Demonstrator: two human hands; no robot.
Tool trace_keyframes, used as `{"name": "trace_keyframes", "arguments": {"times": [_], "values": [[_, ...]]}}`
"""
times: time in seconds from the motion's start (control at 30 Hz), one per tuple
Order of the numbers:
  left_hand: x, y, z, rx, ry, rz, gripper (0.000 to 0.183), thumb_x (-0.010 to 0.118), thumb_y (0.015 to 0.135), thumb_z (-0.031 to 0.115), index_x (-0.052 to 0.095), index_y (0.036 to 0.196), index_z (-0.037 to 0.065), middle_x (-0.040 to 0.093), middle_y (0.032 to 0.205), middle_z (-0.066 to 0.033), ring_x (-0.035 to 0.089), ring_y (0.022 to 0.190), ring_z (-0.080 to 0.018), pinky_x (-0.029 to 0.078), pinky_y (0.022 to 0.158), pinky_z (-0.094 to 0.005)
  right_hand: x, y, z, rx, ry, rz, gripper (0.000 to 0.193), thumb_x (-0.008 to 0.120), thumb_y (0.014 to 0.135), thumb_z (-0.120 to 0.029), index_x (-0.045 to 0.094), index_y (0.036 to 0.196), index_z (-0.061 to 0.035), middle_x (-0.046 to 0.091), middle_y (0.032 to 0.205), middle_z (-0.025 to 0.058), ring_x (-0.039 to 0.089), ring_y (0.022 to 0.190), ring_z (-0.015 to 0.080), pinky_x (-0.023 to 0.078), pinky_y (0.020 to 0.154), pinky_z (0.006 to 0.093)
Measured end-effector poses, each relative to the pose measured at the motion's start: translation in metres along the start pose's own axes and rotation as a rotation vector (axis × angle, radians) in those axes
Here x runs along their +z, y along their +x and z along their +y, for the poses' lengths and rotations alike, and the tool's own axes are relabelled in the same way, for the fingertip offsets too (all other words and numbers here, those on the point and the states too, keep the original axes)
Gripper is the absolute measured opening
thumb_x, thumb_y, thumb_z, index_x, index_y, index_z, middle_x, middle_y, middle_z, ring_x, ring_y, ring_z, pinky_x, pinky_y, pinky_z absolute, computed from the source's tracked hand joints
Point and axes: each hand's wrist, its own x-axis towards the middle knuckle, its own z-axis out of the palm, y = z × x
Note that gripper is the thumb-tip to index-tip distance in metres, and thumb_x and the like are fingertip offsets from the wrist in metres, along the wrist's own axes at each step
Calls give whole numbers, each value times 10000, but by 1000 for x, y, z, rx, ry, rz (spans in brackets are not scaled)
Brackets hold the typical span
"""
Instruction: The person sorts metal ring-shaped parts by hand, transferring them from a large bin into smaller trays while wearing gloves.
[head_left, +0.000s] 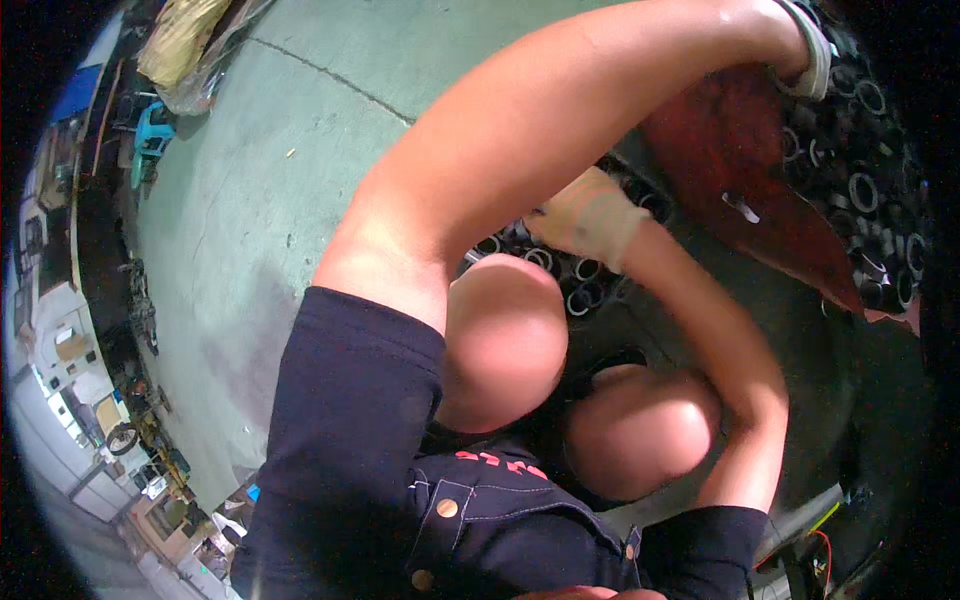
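My left arm reaches across to the far right. Only the pale glove cuff of my left hand [818,62] shows there, beside a heap of dark and grey rings [862,192]; its fingers are hidden. My right hand [588,215], in a pale work glove, is bent inward over a second pile of rings [582,300] on the floor in front of my knees. Its fingers look curled, partly behind my left arm. A small dark spot shows at their tips, but what they hold cannot be made out.
A dark red sheet [730,150] lies between the two heaps, with a small white scrap [741,207] on it. My bare knees [505,345] are close to the nearer pile. Far left are a turquoise stool [150,138], a yellowish bag [180,40] and cluttered shelving.
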Motion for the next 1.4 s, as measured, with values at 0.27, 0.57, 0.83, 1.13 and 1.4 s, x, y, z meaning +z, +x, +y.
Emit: {"name": "trace_keyframes", "arguments": {"times": [0.27, 0.57, 0.83, 1.13, 1.4], "values": [[-29, 108, -8, 656, 157, 1215, 319, 683, 797, 268, 743, 1078, 129, 715, 1034, -164, 666, 1035, -182, 523, 861, -316, -139, -155, -21, 59, 168, 695, 321, 680, 786, -62, 694, 1105, -77, 703, 1030, 128, 679, 968, 306, 528, 889, 364], [-29, 120, 0, 765, -409, 1328, 236, 645, 738, 188, 741, 920, 71, 716, 927, -169, 702, 820, -300, 559, 704, -418, -205, -190, 139, 656, -102, -20, 906, 778, 729, -292, 335, 1488, -70, 395, 1478, 217, 401, 1363, 338, 347, 1119, 381], [-15, 96, 0, 676, -521, 1244, 272, 637, 757, 191, 737, 987, 86, 714, 1000, -164, 702, 924, -311, 575, 780, -403, -221, -162, 183, 829, -199, -746, 1045, 872, 601, -437, 394, 1459, -81, 505, 1411, 198, 533, 1260, 319, 461, 1026, 418], [-15, 95, -3, 759, -520, 1202, 292, 562, 812, 190, 665, 1066, 92, 693, 996, -176, 659, 943, -370, 529, 836, -431, -178, -165, 174, 644, -611, -737, 789, 841, 546, -315, 610, 1277, -129, 421, 1450, 204, 598, 1146, 345, 519, 943, 402], [-12, 95, -3, 799, -585, 1193, 270, 567, 817, 205, 674, 1037, 90, 692, 979, -180, 659, 940, -374, 530, 828, -438, -177, -167, 170, 626, -576, -705, 802, 861, 577, -284, 565, 1299, -98, 529, 1351, 193, 602, 1144, 357, 534, 907, 440]]}}
